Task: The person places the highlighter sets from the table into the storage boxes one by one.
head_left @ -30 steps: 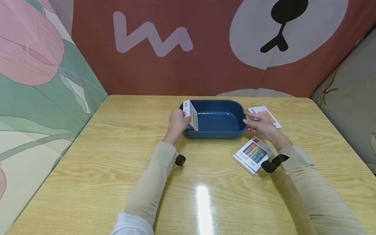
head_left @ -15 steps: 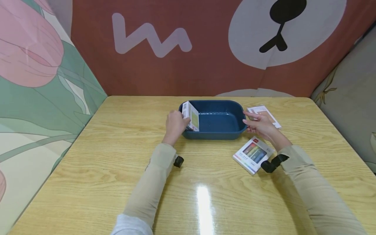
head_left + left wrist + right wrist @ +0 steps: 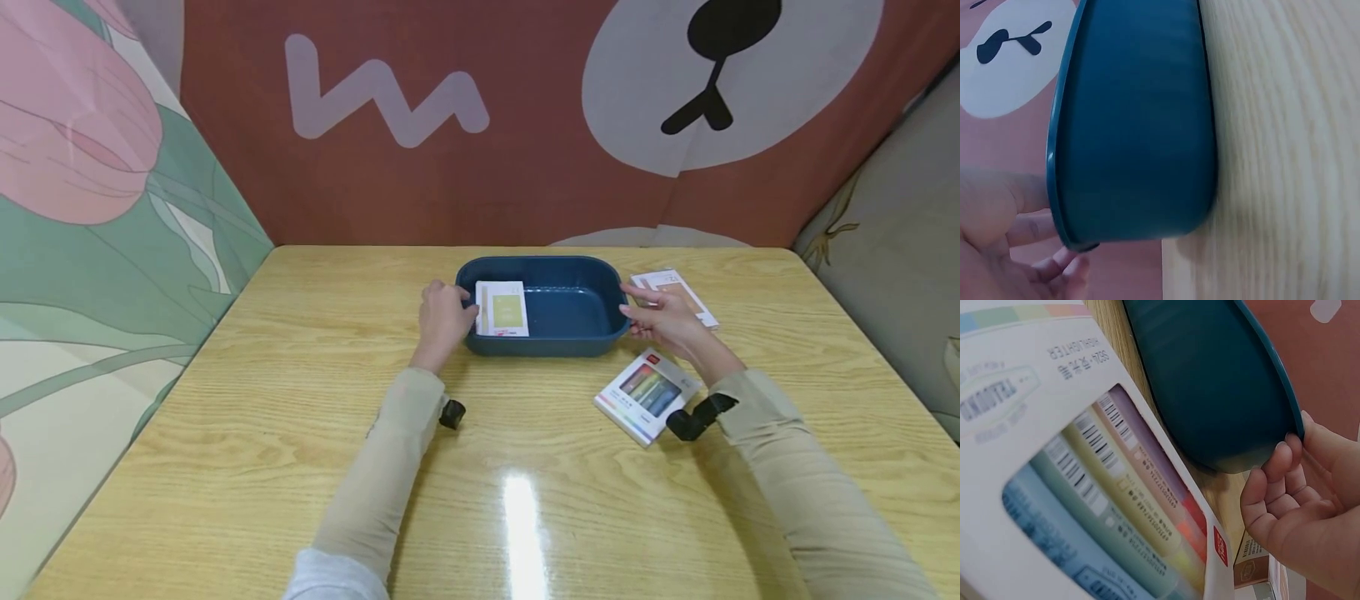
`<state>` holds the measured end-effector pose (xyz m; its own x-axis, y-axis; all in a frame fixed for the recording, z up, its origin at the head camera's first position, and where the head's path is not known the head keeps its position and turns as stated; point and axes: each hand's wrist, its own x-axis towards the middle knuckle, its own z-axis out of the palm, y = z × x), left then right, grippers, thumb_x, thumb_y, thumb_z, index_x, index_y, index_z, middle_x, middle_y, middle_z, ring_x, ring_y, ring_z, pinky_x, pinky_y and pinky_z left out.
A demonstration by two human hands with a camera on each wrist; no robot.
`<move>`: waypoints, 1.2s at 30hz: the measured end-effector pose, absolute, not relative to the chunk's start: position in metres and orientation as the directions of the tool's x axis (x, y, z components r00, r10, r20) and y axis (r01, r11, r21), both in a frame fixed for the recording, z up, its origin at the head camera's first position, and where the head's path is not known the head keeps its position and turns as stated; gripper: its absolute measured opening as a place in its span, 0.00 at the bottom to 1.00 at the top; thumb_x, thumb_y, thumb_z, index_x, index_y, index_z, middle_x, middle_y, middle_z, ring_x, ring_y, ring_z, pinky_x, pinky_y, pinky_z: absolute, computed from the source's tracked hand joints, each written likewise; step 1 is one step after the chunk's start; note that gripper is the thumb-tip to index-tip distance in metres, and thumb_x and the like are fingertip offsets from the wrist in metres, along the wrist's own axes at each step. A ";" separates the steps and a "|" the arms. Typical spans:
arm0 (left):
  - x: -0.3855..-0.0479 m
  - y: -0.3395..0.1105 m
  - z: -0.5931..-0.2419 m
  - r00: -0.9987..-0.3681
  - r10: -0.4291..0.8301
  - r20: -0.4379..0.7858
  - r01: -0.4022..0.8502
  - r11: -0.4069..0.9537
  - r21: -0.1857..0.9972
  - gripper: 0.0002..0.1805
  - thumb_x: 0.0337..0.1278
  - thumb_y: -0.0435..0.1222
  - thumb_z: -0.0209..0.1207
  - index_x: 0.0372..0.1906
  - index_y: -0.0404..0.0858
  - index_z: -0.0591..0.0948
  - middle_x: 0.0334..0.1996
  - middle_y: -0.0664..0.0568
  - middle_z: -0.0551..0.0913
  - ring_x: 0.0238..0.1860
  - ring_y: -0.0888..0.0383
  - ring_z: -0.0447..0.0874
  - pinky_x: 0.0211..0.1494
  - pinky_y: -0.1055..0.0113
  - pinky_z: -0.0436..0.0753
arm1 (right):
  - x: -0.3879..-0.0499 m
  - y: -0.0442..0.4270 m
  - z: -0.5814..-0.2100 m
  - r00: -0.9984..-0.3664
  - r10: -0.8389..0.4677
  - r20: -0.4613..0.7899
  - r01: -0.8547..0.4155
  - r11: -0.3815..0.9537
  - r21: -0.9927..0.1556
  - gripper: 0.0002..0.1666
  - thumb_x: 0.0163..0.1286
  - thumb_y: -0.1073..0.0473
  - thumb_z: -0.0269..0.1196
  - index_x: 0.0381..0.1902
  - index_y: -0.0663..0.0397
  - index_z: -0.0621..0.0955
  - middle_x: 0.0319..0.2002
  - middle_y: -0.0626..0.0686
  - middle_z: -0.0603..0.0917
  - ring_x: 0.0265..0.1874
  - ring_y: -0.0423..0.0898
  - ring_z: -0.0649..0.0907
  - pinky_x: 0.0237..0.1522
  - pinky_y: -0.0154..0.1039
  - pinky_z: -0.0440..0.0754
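A dark blue plastic basin (image 3: 577, 312) stands lengthwise near the back of the table. A small white box with a yellow-green panel (image 3: 508, 310) lies flat in its left end. My left hand (image 3: 440, 321) is at the left rim, its thumb and fingertips reaching just over the edge beside the box; in the left wrist view some fingers (image 3: 1035, 228) pass behind the rim. My right hand (image 3: 667, 321) pinches the basin's right rim between thumb and fingers. Near that wrist lies a white box of highlighters (image 3: 1104, 487), pastel pens showing through its window.
Another white box, with a brown panel (image 3: 686, 296), lies behind my right hand, right of the basin. The wooden table (image 3: 300, 400) meets a red patterned wall (image 3: 420, 192) at the back. Black cameras (image 3: 453, 414) jut from both wrists.
The small box, leaning upright in my left hand before, has tipped rightward flat into the basin and left the fingers. My left hand shifted slightly left; my right hand stayed.
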<state>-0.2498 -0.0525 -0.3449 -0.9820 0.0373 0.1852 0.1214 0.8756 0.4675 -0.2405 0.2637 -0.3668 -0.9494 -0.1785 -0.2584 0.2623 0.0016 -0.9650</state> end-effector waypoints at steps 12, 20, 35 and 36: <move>-0.265 -0.079 -0.340 -0.981 0.190 0.039 0.169 0.736 0.655 0.15 0.56 0.28 0.55 0.49 0.26 0.77 0.47 0.38 0.77 0.45 0.47 0.76 0.47 0.61 0.74 | -0.241 0.264 -0.368 -0.950 -0.182 -0.253 0.258 -0.005 -0.966 0.37 0.64 0.62 0.57 0.68 0.56 0.55 0.20 0.46 0.73 0.17 0.40 0.74 0.25 0.31 0.75; -0.273 -0.091 -0.347 -0.973 0.228 -0.032 0.127 0.645 0.753 0.19 0.57 0.30 0.56 0.54 0.31 0.74 0.48 0.38 0.75 0.45 0.47 0.75 0.44 0.61 0.75 | -0.240 0.263 -0.368 -0.953 -0.200 -0.227 0.227 0.021 -0.974 0.36 0.66 0.62 0.55 0.68 0.57 0.53 0.67 0.50 0.46 0.19 0.39 0.74 0.24 0.29 0.74; -0.282 -0.099 -0.352 -0.950 0.288 -0.122 0.053 0.534 0.844 0.26 0.58 0.32 0.55 0.62 0.37 0.67 0.37 0.42 0.73 0.36 0.53 0.71 0.43 0.60 0.75 | -0.240 0.265 -0.369 -0.973 -0.185 -0.136 0.121 0.088 -0.989 0.36 0.64 0.61 0.57 0.66 0.64 0.56 0.26 0.45 0.80 0.17 0.38 0.76 0.21 0.26 0.72; -0.282 -0.099 -0.352 -0.948 0.292 -0.127 0.050 0.530 0.846 0.26 0.58 0.32 0.55 0.62 0.37 0.67 0.37 0.42 0.73 0.36 0.53 0.72 0.44 0.58 0.75 | -0.240 0.265 -0.369 -0.976 -0.178 -0.122 0.107 0.093 -0.990 0.36 0.64 0.62 0.57 0.66 0.65 0.56 0.20 0.47 0.79 0.16 0.38 0.76 0.20 0.26 0.72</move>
